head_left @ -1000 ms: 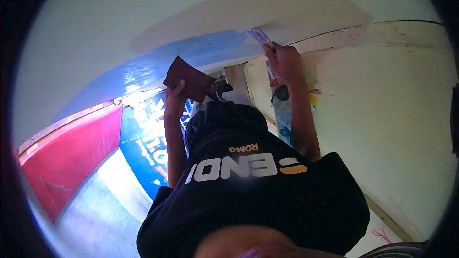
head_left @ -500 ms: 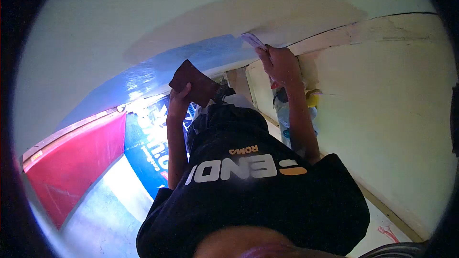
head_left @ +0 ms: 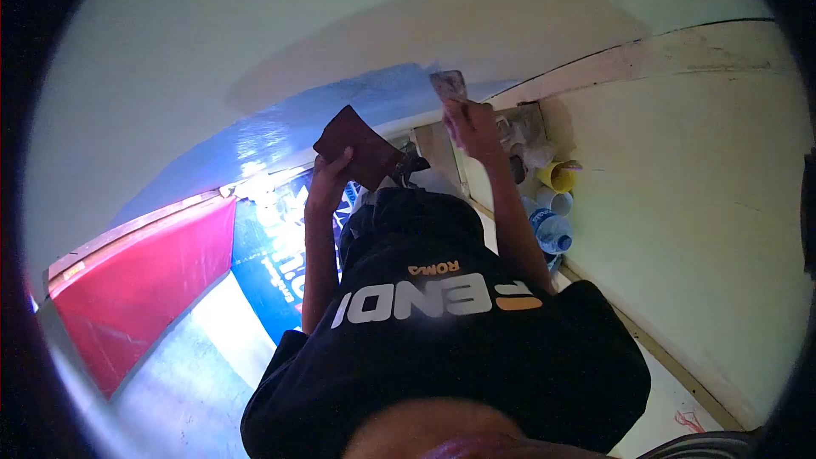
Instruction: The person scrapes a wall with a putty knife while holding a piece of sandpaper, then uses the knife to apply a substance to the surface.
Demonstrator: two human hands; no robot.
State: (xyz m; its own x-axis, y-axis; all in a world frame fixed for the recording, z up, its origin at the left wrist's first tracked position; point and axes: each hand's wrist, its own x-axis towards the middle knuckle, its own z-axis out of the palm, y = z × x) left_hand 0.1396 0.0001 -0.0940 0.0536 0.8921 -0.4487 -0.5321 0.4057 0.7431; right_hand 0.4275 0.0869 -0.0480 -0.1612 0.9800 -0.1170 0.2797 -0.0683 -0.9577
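My left hand is closed on the edge of a flat, dark-brown square piece, its thumb lying across the face. The piece is held out in front of my waist, tilted. My right hand is wrapped round a putty knife, with its smeared, flat blade pointing up and away from me. The blade overlaps the lower edge of the pale wall, beside a bluish, shiny patch. The knife's handle is hidden in my fingers.
Beyond my right forearm stand a yellow container, a white cup and a plastic bottle, against a cream side panel. A red panel and a blue printed banner are at left.
My right hand has drawn back and to the left, and the putty knife has turned so its broad face shows. The brown piece has shifted slightly right.
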